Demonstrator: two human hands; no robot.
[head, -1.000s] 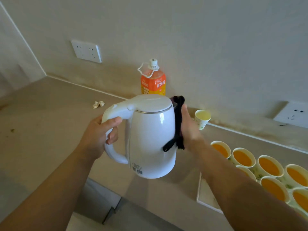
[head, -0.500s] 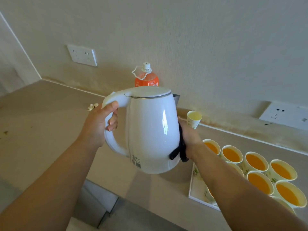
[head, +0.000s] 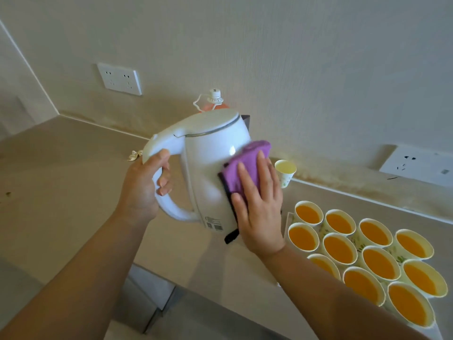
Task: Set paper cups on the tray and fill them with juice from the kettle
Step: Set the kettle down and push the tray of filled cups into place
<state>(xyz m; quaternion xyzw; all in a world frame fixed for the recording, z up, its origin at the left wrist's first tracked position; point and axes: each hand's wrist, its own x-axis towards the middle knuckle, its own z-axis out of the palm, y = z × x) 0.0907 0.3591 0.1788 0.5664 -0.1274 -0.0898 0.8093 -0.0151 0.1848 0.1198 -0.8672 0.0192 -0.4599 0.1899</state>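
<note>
Cloth point(head: 252, 155) now nearside; eleven filled cups point(head: 339, 249)

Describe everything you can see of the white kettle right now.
Glossy white kettle, plastic by its look, lid closed, metal rim band, dark spout at the far side, printed label low on its body. It is held tilted above the counter. The left hand grips its handle; the right hand presses a purple cloth flat against its side.
</note>
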